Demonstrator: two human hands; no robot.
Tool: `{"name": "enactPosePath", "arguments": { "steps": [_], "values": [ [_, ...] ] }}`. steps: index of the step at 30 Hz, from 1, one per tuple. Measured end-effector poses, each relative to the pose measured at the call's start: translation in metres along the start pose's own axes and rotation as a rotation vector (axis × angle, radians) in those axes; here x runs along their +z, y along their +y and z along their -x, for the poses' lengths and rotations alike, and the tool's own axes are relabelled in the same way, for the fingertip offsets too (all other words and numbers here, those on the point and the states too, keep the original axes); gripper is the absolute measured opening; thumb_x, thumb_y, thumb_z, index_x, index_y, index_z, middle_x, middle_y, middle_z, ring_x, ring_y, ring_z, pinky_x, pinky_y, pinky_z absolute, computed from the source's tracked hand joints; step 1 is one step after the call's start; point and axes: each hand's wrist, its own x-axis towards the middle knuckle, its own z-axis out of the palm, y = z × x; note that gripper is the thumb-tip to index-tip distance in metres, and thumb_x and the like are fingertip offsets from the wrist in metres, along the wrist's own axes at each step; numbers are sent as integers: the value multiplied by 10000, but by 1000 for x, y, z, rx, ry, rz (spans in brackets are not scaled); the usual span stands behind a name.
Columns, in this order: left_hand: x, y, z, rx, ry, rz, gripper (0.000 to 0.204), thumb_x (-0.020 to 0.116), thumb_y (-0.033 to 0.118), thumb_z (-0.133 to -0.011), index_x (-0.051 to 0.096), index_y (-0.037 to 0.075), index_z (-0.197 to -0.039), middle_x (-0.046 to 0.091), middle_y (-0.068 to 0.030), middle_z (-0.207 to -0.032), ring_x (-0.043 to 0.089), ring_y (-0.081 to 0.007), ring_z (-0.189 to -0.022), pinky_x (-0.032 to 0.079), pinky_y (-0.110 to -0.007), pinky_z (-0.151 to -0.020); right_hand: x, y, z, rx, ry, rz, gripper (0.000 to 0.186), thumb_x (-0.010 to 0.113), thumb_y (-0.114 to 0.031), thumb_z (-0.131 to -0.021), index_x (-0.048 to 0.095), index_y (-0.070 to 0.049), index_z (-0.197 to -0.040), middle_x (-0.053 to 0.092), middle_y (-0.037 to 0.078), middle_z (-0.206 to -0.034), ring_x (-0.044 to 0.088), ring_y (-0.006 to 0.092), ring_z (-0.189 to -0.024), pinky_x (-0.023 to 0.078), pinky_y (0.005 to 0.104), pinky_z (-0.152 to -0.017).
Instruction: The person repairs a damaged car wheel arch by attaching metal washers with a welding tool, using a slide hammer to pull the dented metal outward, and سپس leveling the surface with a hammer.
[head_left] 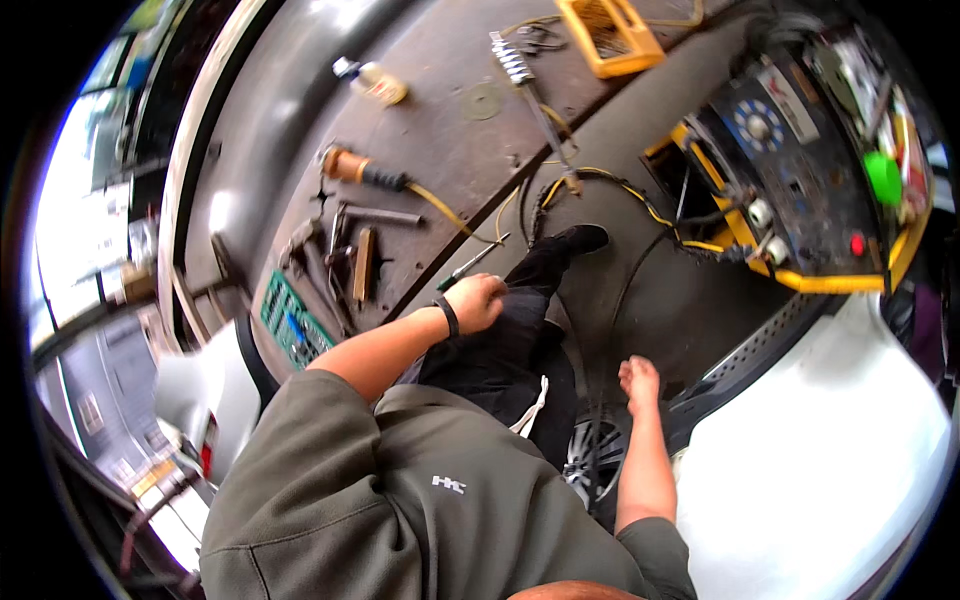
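Note:
My left hand, a dark band on its wrist, is curled closed over my dark trouser leg, near a slim tool with a green handle by the bench edge. Lower and to the right, my right hand has its fingers bent in beside a dark hanging cable. Whatever either hand holds, if anything, is hidden. On the metal bench lie an orange power tool, hammers and bars, a wooden block, a green tool case and a bottle.
A yellow wheeled machine stands at the upper right, with cables looping over the floor. A long tool and yellow tray lie on the bench. White car panels fill the lower right, near an alloy wheel. Another white panel is left.

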Motion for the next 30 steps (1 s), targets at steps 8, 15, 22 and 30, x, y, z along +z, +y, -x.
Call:
{"name": "enactPosePath", "arguments": {
  "steps": [8,15,22,30],
  "values": [
    [-4,-88,74,-177,212,-14,226,592,166,-887,719,8,-986,718,-235,-939,685,-420,-917,548,-480,-818,-17,42,48,140,35,168,247,630,-252,-1013,654,-94,-1201,743,81,-1041,692,164,-821,535,297,-695],
    [10,-55,-31,40,94,-5,179,606,121,-886,735,33,-975,730,-208,-909,733,-346,-912,589,-416,-822,44,-32,44,-200,-20,14,194,589,-216,-1050,663,-51,-1122,718,51,-952,665,134,-821,533,304,-736],
    [65,135,-202,531,-368,-309,207,599,156,-893,678,40,-1044,706,-215,-991,675,-424,-912,549,-499,-779,53,11,56,-15,104,-753,203,590,-195,-1048,659,-35,-1152,714,67,-1003,673,148,-879,551,304,-778],
    [211,105,-308,642,-633,-463,231,595,193,-916,677,72,-1094,715,-204,-985,691,-406,-908,559,-485,-785,115,74,-52,-32,157,-1076,248,645,-233,-1020,667,-18,-1142,714,90,-1004,686,168,-903,566,315,-813]
  ]
}}
